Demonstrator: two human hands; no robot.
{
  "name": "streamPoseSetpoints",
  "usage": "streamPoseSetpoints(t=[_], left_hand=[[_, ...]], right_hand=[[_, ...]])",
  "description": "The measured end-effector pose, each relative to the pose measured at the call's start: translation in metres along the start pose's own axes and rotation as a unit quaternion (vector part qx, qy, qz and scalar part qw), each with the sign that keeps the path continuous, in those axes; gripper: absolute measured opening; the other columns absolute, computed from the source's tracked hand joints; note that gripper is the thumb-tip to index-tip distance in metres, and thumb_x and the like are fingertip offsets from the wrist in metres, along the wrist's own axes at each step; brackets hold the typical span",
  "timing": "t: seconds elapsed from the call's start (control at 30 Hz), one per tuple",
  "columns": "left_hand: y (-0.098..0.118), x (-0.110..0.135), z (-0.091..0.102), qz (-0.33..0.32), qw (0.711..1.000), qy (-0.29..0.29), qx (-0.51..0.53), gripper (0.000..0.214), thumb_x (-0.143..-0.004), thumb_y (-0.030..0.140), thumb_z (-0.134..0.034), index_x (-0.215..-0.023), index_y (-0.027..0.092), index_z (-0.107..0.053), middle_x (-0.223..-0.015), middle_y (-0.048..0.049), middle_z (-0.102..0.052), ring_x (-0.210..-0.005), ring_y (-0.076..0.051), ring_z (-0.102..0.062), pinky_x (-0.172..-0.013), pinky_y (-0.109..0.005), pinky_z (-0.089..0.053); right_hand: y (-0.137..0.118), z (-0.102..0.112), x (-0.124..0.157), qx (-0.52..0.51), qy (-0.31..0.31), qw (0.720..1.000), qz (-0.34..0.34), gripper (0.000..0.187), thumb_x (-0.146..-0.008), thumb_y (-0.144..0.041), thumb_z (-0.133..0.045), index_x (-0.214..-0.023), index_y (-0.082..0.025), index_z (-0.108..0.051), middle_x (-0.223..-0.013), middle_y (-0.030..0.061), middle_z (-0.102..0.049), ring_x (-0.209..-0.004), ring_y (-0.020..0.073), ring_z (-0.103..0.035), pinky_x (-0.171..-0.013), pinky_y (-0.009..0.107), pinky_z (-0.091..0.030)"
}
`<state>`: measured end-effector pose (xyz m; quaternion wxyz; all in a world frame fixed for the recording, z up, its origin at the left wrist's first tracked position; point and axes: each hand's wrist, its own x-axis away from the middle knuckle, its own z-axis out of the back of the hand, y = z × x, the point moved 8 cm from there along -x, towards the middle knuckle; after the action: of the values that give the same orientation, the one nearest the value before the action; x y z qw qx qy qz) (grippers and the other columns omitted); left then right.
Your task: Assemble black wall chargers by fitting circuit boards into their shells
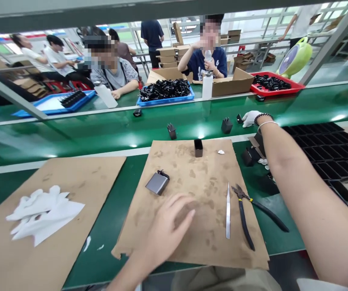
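Note:
My left hand [169,222] is bare and hovers above the cardboard sheet [204,242], fingers apart with nothing in them. Just beyond it lies a grey and black charger [158,182]. My right hand [251,118] wears a white glove and reaches far forward over the green belt [110,133]. Its closed fingertips are at a small black charger part [239,118]. A black open-topped casing [198,148] stands at the sheet's far edge. Metal tweezers [228,214] and black-handled cutting pliers [247,214] lie on the right of the sheet.
Black plug chargers [226,125] stand on the belt. Several rows of black casings [328,145] lie to the right. White gloves [45,212] rest on cardboard at left. Across the belt, people sit near a blue tray [166,101] and a red tray [295,87] of black parts.

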<state>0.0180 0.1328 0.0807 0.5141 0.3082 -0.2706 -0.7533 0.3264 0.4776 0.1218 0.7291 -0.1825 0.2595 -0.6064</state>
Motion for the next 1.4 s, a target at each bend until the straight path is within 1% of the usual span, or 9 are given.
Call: streamPoseSetpoints(t=[0.23,0.33,0.5,0.67,0.8,1.03,1.2,1.3,1.4], left_hand=[[-0.025,-0.126,0.015,-0.043,0.995,0.0,-0.091,0.063,-0.09,0.032,-0.069,-0.148,0.018,-0.048,-0.148,-0.0188,-0.058,-0.139,-0.035,-0.057,-0.116,-0.054,-0.048],[-0.044,-0.179,0.005,-0.01,0.994,-0.033,-0.105,0.09,-0.074,0.031,-0.082,-0.153,0.016,-0.042,-0.16,-0.0213,-0.044,-0.151,-0.041,-0.043,-0.122,-0.055,-0.039],[-0.05,-0.208,-0.009,0.016,0.994,-0.06,-0.087,0.054,-0.071,0.02,-0.079,-0.123,0.016,-0.065,-0.12,-0.0129,-0.073,-0.111,-0.032,-0.071,-0.097,-0.04,-0.057],[-0.035,-0.172,0.013,0.031,0.996,-0.006,-0.078,0.049,-0.071,0.028,-0.08,-0.115,0.015,-0.063,-0.112,-0.0113,-0.07,-0.107,-0.033,-0.068,-0.096,-0.044,-0.054],[-0.013,-0.103,0.034,0.025,0.998,0.003,-0.052,0.05,-0.063,0.023,-0.083,-0.108,0.017,-0.062,-0.121,-0.011,-0.067,-0.118,-0.032,-0.064,-0.104,-0.045,-0.051],[-0.008,0.029,0.012,0.128,0.937,-0.019,0.324,0.062,-0.055,0.025,-0.094,-0.11,0.021,-0.066,-0.122,-0.0081,-0.071,-0.12,-0.029,-0.066,-0.108,-0.041,-0.049],[-0.014,0.068,-0.012,0.196,0.814,0.045,0.545,0.065,-0.058,0.042,-0.094,-0.114,0.021,-0.07,-0.117,-0.0091,-0.074,-0.114,-0.03,-0.069,-0.089,-0.035,-0.055],[-0.012,0.073,-0.008,0.158,0.829,0.109,0.526,0.065,-0.059,0.037,-0.097,-0.116,0.021,-0.069,-0.115,-0.0086,-0.074,-0.11,-0.028,-0.07,-0.09,-0.035,-0.057],[-0.001,0.075,0.003,0.106,0.867,0.153,0.462,0.066,-0.061,0.032,-0.098,-0.119,0.022,-0.069,-0.116,-0.0073,-0.072,-0.11,-0.024,-0.069,-0.092,-0.031,-0.057]], right_hand=[[-0.051,0.009,0.015,0.079,-0.133,0.988,-0.024,0.034,-0.102,-0.04,-0.062,-0.128,-0.018,-0.065,-0.131,0.0102,-0.065,-0.11,0.021,-0.066,-0.096,0.043,-0.059],[-0.102,-0.018,0.079,0.115,-0.218,0.968,0.047,0.037,-0.102,-0.042,-0.059,-0.118,-0.01,-0.07,-0.112,0.004,-0.07,-0.099,0.0184,-0.07,-0.089,0.033,-0.058],[-0.156,-0.111,0.22,0.176,-0.302,0.929,0.119,0.036,-0.081,-0.044,-0.08,-0.107,-0.02,-0.076,-0.096,0.0038,-0.079,-0.087,0.0214,-0.075,-0.074,0.025,-0.054],[-0.171,-0.133,0.275,0.285,-0.241,0.913,0.163,0.048,-0.089,-0.042,-0.071,-0.127,-0.013,-0.066,-0.123,0.0257,-0.066,-0.106,0.0387,-0.071,-0.082,0.043,-0.056],[-0.182,-0.131,0.29,0.292,-0.274,0.866,0.299,0.056,-0.083,-0.011,-0.072,-0.136,-0.029,-0.066,-0.148,0.0188,-0.053,-0.122,0.034,-0.063,-0.096,0.043,-0.052],[-0.172,-0.152,0.273,0.2,-0.32,0.863,0.337,0.034,-0.079,-0.009,-0.068,-0.107,-0.025,-0.078,-0.103,0.0108,-0.071,-0.089,0.0235,-0.07,-0.08,0.033,-0.05],[-0.175,-0.141,0.243,0.012,-0.309,0.907,0.287,0.019,-0.087,-0.027,-0.064,-0.101,-0.018,-0.069,-0.098,0.0108,-0.073,-0.087,0.0235,-0.071,-0.081,0.037,-0.055],[-0.186,-0.116,0.247,-0.154,-0.285,0.911,0.253,0.032,-0.101,-0.042,-0.043,-0.12,-0.02,-0.057,-0.103,0.0099,-0.073,-0.093,0.0211,-0.073,-0.084,0.038,-0.06],[-0.197,-0.083,0.267,-0.431,-0.255,0.849,0.169,0.038,-0.097,-0.049,-0.058,-0.128,-0.027,-0.057,-0.106,0.004,-0.075,-0.101,0.0208,-0.074,-0.092,0.043,-0.062]])
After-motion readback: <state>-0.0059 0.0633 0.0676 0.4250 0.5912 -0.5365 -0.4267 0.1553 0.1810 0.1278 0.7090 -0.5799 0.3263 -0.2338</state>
